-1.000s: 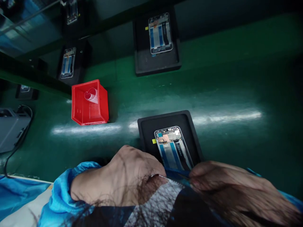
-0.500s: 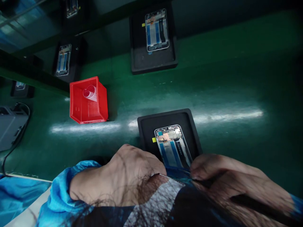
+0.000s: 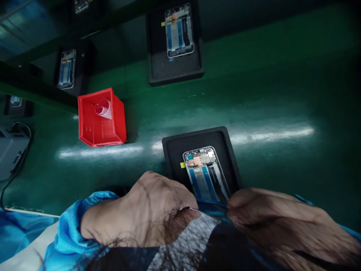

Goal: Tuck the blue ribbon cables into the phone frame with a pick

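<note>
At the near edge of the green bench [image 3: 282,94], an opened phone [image 3: 204,171] is seen lying inside-up in a black tray [image 3: 175,150], with its near end covered by both hands.

The left hand [image 3: 146,207] is curled, knuckles up, against the phone's lower left. Its fingertips are hidden, so what is gripped, if anything, cannot be told. The right hand [image 3: 270,214] is held with fingers pressed together, thumb and forefinger meeting at the phone's lower right corner. Something thin and dark may be pinched there, but that cannot be made out.

As for progress, the phone's inside is bare: blue strips and a copper patch are exposed and no back is fitted. The work is therefore judged to be under way, not finished.

Now the count. Five phones are counted:
- the opened phone between the hands;
- a second phone [image 3: 179,30] in a second tray [image 3: 175,73] further up the bench;
- a third phone [image 3: 67,69] at the upper left;
- two more that are only partly seen, at the far left and at the top edge.

One red bin [image 3: 93,130] is noted, with one curled white strip [image 3: 103,109] inside. One grey box [image 3: 8,150] is seen at the left edge.
</note>
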A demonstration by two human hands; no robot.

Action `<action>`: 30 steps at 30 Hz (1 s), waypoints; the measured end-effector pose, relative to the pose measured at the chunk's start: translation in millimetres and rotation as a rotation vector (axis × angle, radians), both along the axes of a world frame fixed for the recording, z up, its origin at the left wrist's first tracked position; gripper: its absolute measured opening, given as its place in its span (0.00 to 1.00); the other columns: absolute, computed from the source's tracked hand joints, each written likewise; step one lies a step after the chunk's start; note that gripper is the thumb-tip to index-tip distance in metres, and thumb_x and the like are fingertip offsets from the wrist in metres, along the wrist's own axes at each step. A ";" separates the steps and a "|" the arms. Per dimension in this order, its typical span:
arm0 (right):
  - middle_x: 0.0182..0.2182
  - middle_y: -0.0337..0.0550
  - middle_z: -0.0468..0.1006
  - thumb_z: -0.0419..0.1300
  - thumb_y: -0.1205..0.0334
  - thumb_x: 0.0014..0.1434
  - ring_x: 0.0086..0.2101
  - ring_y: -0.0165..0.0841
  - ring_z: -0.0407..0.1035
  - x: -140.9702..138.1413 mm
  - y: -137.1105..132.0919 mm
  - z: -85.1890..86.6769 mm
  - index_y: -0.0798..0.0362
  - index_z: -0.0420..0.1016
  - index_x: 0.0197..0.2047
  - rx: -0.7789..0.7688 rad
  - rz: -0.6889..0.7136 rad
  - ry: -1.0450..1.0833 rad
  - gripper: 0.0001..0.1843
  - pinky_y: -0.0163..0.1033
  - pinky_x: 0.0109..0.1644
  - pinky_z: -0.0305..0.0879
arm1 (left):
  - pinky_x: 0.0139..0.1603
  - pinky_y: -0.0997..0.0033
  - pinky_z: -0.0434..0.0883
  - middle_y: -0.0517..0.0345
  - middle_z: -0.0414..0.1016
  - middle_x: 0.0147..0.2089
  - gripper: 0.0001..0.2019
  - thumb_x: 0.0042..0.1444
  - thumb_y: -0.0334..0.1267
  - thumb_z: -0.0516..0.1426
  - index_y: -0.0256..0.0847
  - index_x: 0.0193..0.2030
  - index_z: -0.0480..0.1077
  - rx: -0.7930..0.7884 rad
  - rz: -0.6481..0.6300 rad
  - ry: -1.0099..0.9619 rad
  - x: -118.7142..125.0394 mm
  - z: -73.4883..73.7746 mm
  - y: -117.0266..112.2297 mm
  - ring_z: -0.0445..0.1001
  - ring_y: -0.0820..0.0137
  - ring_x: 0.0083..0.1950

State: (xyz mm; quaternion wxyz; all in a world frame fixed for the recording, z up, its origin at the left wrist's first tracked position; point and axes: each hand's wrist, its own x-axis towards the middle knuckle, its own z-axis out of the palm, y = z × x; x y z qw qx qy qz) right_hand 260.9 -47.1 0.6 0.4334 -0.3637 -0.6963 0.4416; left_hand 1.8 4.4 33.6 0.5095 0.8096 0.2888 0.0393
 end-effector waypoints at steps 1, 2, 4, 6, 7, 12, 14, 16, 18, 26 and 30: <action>0.21 0.38 0.86 0.61 0.57 0.72 0.22 0.34 0.84 0.4 -0.9 -1.0 0.43 0.74 0.32 0.002 0.006 0.015 0.14 0.27 0.35 0.83 | 0.26 0.67 0.63 0.67 0.79 0.30 0.07 0.68 0.32 0.60 0.46 0.37 0.71 -0.006 0.000 0.004 -0.1 0.3 0.1 0.72 0.75 0.25; 0.21 0.38 0.86 0.61 0.58 0.71 0.22 0.35 0.84 0.9 -1.9 -2.2 0.43 0.74 0.32 0.001 0.007 0.025 0.13 0.28 0.35 0.84 | 0.26 0.68 0.64 0.67 0.78 0.30 0.08 0.68 0.32 0.60 0.46 0.36 0.71 -0.013 0.002 0.008 -0.1 0.5 0.1 0.73 0.76 0.26; 0.22 0.38 0.86 0.62 0.58 0.71 0.22 0.35 0.83 1.8 -3.8 -4.9 0.43 0.75 0.32 -0.016 0.011 0.045 0.12 0.29 0.34 0.84 | 0.27 0.69 0.64 0.68 0.78 0.30 0.08 0.68 0.32 0.61 0.47 0.37 0.71 -0.028 0.005 0.012 -0.2 0.4 0.3 0.73 0.77 0.26; 0.22 0.38 0.86 0.62 0.58 0.70 0.21 0.36 0.83 2.3 -5.6 -7.1 0.42 0.76 0.33 -0.035 0.019 0.060 0.11 0.30 0.32 0.85 | 0.27 0.70 0.64 0.69 0.79 0.31 0.07 0.66 0.31 0.62 0.47 0.37 0.71 -0.036 0.004 0.010 -0.3 -0.3 0.5 0.73 0.77 0.27; 0.22 0.39 0.86 0.62 0.57 0.70 0.21 0.36 0.82 2.4 -6.7 -7.9 0.42 0.76 0.32 -0.040 0.021 0.061 0.12 0.31 0.32 0.84 | 0.27 0.70 0.64 0.69 0.80 0.31 0.08 0.65 0.30 0.62 0.47 0.37 0.71 -0.033 0.005 0.007 -0.3 -0.8 0.5 0.73 0.77 0.27; 0.22 0.41 0.83 0.67 0.55 0.67 0.23 0.38 0.82 1.5 -13.6 -10.0 0.43 0.75 0.27 -0.141 -0.124 0.129 0.15 0.36 0.28 0.84 | 0.27 0.70 0.63 0.70 0.80 0.32 0.07 0.67 0.32 0.62 0.47 0.37 0.70 -0.014 0.015 0.006 -1.4 -3.2 -0.7 0.72 0.78 0.26; 0.23 0.39 0.83 0.73 0.62 0.59 0.25 0.37 0.82 2.0 -13.9 -14.1 0.44 0.75 0.24 -0.254 -0.279 0.197 0.15 0.38 0.29 0.84 | 0.28 0.69 0.63 0.70 0.80 0.32 0.07 0.69 0.35 0.60 0.47 0.38 0.70 -0.014 0.016 0.015 -1.3 -3.2 -0.8 0.72 0.77 0.27; 0.25 0.37 0.82 0.76 0.68 0.53 0.25 0.34 0.81 3.8 -10.9 -22.6 0.45 0.74 0.22 -0.346 -0.446 0.255 0.17 0.37 0.30 0.83 | 0.30 0.70 0.64 0.70 0.78 0.32 0.07 0.70 0.35 0.59 0.47 0.37 0.70 -0.035 0.000 0.052 0.0 -2.4 0.0 0.72 0.77 0.28; 0.25 0.34 0.81 0.77 0.69 0.50 0.24 0.31 0.79 6.9 -5.5 -34.3 0.45 0.74 0.22 -0.395 -0.569 0.292 0.18 0.34 0.30 0.81 | 0.30 0.71 0.64 0.70 0.76 0.30 0.09 0.67 0.32 0.60 0.46 0.34 0.69 -0.073 -0.020 0.084 2.5 -1.3 1.9 0.70 0.76 0.27; 0.23 0.35 0.82 0.80 0.64 0.47 0.24 0.29 0.78 8.5 8.5 -61.5 0.47 0.76 0.21 -0.437 -0.679 0.248 0.17 0.35 0.31 0.79 | 0.28 0.72 0.61 0.72 0.74 0.28 0.11 0.66 0.32 0.60 0.45 0.31 0.69 -0.112 -0.028 0.116 9.2 -2.5 3.9 0.68 0.78 0.25; 0.22 0.35 0.83 0.80 0.64 0.48 0.25 0.29 0.79 4.6 9.4 -59.1 0.47 0.76 0.20 -0.424 -0.689 0.182 0.17 0.33 0.32 0.79 | 0.29 0.72 0.62 0.73 0.74 0.29 0.11 0.66 0.31 0.61 0.46 0.32 0.69 -0.130 -0.014 0.125 7.8 -4.1 3.0 0.70 0.77 0.26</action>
